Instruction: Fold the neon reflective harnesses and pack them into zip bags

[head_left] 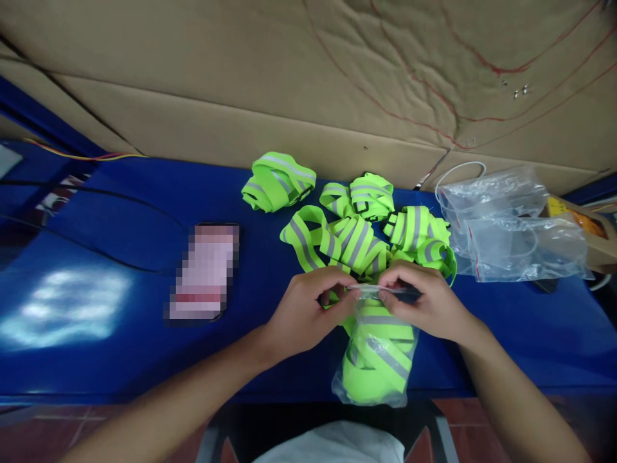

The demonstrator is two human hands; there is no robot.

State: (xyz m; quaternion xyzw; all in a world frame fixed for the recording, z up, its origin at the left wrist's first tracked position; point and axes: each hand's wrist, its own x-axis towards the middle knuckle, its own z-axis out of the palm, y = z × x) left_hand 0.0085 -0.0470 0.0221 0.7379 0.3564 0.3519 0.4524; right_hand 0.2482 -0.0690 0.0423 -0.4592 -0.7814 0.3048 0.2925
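Note:
A clear plastic bag [378, 360] with a folded neon-yellow reflective strap inside hangs at the front edge of the blue table. My left hand [311, 308] pinches the left part of its top edge between thumb and forefinger. On the right part of the same edge, my right hand [424, 299] is closed in a similar pinch. Just behind my hands lie several bundled neon straps, among them a loosely looped one [357, 244], one at the right [417, 231], one farther back [371, 196] and one at the back left [278, 183].
A phone [205, 270] with a blurred screen lies left on the blue table [135, 212]. Clear plastic bags [525, 247] and a cardboard box [592, 238] are at the right. Cardboard [241, 96] lines the back. Black cables cross the left side.

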